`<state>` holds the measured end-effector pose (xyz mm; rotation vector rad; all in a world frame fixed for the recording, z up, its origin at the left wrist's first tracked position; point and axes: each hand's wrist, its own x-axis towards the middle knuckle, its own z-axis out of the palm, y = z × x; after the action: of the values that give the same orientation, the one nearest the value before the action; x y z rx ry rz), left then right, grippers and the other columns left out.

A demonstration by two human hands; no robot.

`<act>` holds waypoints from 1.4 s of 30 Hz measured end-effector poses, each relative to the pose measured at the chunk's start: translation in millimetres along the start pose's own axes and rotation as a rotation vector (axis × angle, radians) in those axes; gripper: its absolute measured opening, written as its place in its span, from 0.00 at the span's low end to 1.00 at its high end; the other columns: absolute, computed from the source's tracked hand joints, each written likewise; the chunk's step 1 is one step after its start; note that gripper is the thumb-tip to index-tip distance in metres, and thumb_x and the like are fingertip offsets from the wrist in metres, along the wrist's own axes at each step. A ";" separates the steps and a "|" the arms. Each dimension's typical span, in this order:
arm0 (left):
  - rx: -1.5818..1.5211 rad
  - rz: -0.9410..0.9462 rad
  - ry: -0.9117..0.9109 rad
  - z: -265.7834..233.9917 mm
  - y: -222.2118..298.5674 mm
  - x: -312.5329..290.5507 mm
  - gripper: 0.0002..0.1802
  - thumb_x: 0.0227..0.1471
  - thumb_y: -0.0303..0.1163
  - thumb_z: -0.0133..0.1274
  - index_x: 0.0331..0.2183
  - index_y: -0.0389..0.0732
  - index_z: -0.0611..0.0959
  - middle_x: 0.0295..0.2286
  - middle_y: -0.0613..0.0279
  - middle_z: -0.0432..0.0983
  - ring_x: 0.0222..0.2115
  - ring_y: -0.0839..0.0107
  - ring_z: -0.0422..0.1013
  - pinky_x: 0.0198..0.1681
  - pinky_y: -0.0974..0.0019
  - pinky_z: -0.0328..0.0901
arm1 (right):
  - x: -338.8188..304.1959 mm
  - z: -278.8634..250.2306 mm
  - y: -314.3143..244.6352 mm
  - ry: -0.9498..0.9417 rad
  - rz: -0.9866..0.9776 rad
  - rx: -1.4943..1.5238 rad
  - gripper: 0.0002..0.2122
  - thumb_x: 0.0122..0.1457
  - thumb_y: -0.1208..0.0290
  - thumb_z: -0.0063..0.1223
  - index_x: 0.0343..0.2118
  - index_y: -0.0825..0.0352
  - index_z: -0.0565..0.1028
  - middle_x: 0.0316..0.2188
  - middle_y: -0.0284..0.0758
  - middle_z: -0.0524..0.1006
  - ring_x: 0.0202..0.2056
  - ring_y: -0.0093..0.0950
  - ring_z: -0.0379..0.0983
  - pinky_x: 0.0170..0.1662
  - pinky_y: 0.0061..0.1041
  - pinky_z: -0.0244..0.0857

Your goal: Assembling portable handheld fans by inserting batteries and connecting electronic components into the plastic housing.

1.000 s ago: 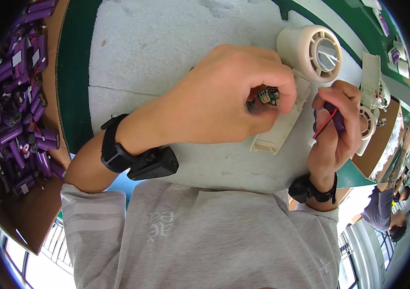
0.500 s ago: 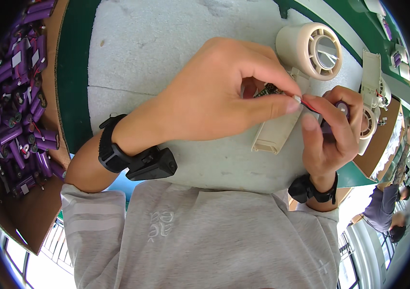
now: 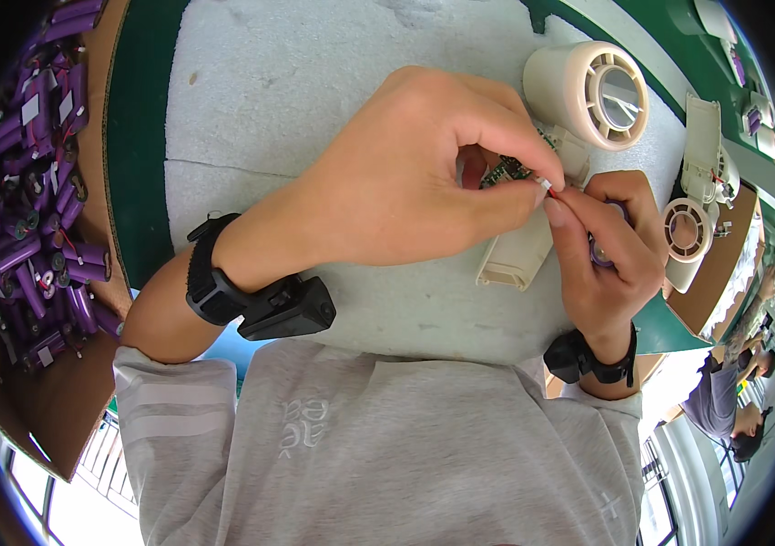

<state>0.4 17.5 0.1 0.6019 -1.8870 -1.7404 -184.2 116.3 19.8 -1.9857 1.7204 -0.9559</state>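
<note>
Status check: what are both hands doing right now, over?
Left hand pinching a small white connector at the green circuit board. Right hand gripping the purple battery cell, fingertips meeting the left's. Nothing blocking.

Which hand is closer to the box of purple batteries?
The left. The left hand works over the white foam mat, nearer the box of purple batteries at the far left. The right hand sits beyond it, farther right.

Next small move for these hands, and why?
Probably press the white plug toward the small green circuit board. The left hand pinches the plug right beside the board, while the right hand pinches the red wire just behind it and cradles a purple cell.
</note>
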 end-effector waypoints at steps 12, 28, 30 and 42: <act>-0.302 -0.216 -0.144 -8.3 1.6 5.9 0.21 0.46 0.11 0.54 0.45 0.32 0.79 0.32 0.63 0.76 0.35 0.75 0.74 0.42 0.72 0.70 | -0.1 3.2 8.5 0.035 -0.079 0.003 0.12 0.39 0.82 0.67 0.31 0.67 0.82 0.25 0.31 0.69 0.18 0.18 0.60 0.18 0.17 0.50; -0.295 -0.243 -0.074 -11.9 3.7 7.3 0.19 0.42 0.13 0.60 0.40 0.33 0.80 0.34 0.59 0.77 0.35 0.73 0.76 0.41 0.72 0.73 | 3.1 4.8 6.5 -0.048 -0.098 0.009 0.11 0.39 0.83 0.66 0.30 0.68 0.81 0.25 0.32 0.70 0.20 0.19 0.64 0.20 0.18 0.53; -0.312 -0.245 -0.082 -12.7 3.9 7.8 0.20 0.42 0.13 0.60 0.40 0.33 0.79 0.34 0.60 0.77 0.36 0.73 0.76 0.42 0.71 0.73 | 2.6 5.2 7.0 -0.030 -0.138 0.017 0.12 0.39 0.83 0.67 0.30 0.67 0.81 0.25 0.31 0.70 0.18 0.18 0.63 0.18 0.17 0.52; -0.370 -0.257 -0.039 -10.2 1.4 5.7 0.20 0.41 0.12 0.60 0.40 0.34 0.78 0.35 0.60 0.75 0.36 0.72 0.75 0.42 0.71 0.73 | -0.4 4.4 10.3 0.058 -0.128 0.027 0.12 0.38 0.84 0.66 0.30 0.68 0.82 0.24 0.31 0.70 0.17 0.18 0.62 0.18 0.17 0.52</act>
<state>2.4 6.1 2.5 0.6909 -1.5037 -2.2103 -188.8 113.9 9.8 -2.0907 1.6169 -1.0829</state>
